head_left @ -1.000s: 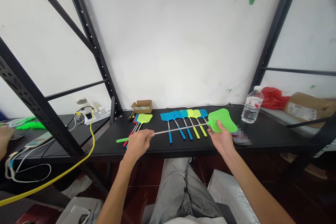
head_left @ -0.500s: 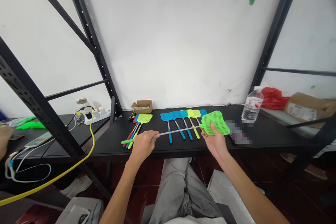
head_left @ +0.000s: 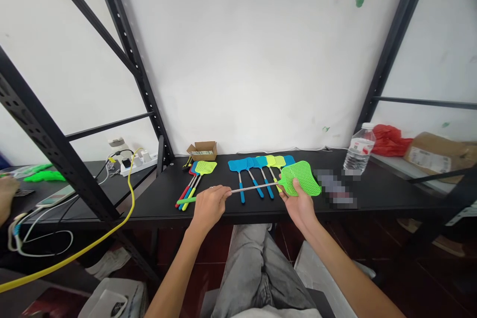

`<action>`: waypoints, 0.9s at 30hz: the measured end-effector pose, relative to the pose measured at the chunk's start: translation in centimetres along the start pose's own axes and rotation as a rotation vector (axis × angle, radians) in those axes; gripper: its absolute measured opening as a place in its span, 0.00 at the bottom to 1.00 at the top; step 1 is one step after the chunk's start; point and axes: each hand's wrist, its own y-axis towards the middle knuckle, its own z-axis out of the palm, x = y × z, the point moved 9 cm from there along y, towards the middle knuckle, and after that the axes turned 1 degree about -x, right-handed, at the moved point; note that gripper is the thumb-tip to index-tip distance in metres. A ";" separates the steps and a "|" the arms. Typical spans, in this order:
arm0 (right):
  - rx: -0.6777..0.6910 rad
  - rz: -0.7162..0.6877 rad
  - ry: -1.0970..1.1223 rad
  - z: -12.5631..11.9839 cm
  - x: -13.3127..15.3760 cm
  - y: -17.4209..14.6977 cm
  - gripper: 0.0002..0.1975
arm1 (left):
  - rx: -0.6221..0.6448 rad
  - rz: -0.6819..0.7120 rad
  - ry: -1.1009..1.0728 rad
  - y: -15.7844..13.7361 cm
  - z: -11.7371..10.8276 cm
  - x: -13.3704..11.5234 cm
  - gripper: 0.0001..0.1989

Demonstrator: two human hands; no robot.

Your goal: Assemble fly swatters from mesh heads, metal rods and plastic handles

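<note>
A green fly swatter with a perforated head and a thin metal shaft is stretched between my hands above the table. My left hand is closed around it where the green handle meets the shaft. At the other end, my right hand grips the base of the head, thumb on top and fingers underneath. Behind the shaft lies a row of several blue and yellow fly swatters, heads toward the wall. To the left, a fanned group of red, blue and yellow fly swatters rests on the table.
A small cardboard box stands by the wall on the black table. A water bottle is at the right, near a blurred item. A yellow cable crosses the left side, by a rack post. Another person's hand shows far left.
The swatter's head has come slightly left and down with my right hand. My left hand has shifted a little to the right, so the two hands are closer together.
</note>
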 end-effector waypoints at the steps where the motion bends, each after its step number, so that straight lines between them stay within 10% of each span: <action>1: 0.002 0.001 0.002 0.0 0.0 0.0 0.17 | -0.002 0.001 0.009 0.0 -0.1 0.0 0.15; 27: 0.040 -0.082 -0.013 0.5 0.9 -0.5 0.19 | 0.011 -0.013 -0.016 0.1 -0.3 -0.6 0.13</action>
